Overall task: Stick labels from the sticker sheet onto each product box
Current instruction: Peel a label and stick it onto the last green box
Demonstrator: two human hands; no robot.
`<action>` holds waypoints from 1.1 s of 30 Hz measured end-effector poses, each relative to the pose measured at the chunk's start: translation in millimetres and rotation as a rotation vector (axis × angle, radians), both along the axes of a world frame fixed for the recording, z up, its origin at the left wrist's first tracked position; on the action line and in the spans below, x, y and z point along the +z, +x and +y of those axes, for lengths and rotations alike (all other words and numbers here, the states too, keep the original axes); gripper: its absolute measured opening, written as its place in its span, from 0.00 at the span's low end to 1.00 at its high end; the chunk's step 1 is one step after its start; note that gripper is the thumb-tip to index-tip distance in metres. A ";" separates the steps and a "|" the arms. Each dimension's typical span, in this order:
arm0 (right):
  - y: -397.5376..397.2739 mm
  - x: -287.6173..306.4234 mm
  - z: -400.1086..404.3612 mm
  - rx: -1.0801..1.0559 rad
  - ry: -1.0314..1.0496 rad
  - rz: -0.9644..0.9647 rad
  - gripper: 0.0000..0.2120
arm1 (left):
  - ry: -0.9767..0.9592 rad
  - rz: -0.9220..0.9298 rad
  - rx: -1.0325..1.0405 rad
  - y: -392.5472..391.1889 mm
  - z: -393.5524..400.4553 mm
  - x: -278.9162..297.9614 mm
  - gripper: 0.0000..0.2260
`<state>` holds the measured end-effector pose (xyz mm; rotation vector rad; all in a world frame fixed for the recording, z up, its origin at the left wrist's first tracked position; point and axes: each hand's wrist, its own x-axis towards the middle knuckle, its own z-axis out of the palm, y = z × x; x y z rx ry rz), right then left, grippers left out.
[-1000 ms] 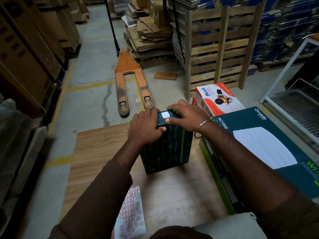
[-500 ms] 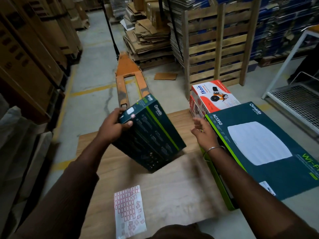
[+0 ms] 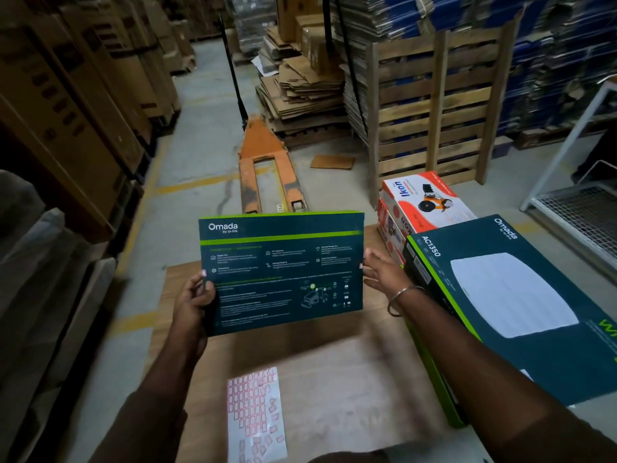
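Head view looks down a warehouse aisle: stacked brown cartons point(image 3: 66, 105) line the left, a wooden pallet point(image 3: 430, 105) stands upright on the right in front of blue-wrapped stacks, flattened cardboard point(image 3: 300, 91) is heaped behind an orange pallet jack point(image 3: 267, 172) on the grey floor. Nearer is a wooden table point(image 3: 334, 379). On its right side lies a large teal Omada box point(image 3: 507, 302), flat, with a red-and-white Ikon box point(image 3: 424, 202) just beyond it. Held up above the table's middle is a smaller Omada box point(image 3: 283, 272), its printed back facing the camera and upright. The left hand point(image 3: 193, 305) grips its lower-left edge, thumb on the front face. The right hand point(image 3: 384, 272) is at the box's right edge with fingers spread and relaxed, touching or just beside it; I cannot tell which. The sticker sheet point(image 3: 257, 416) lies flat on the table below the held box, near the person, apart from both hands
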<state>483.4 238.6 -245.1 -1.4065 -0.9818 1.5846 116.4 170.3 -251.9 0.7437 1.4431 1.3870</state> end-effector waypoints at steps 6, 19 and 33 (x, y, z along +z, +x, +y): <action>-0.6 5.1 -4.6 -0.038 0.018 0.002 0.16 | -0.037 0.135 -0.154 -6.9 -17.4 -21.8 0.20; 2.2 -58.7 -15.0 -0.287 0.092 -0.327 0.43 | -0.178 0.396 -0.329 9.3 -16.9 -87.7 0.39; 21.2 -79.5 -61.9 -0.085 0.328 -0.267 0.25 | -0.135 0.057 -0.083 33.5 -31.5 -55.4 0.04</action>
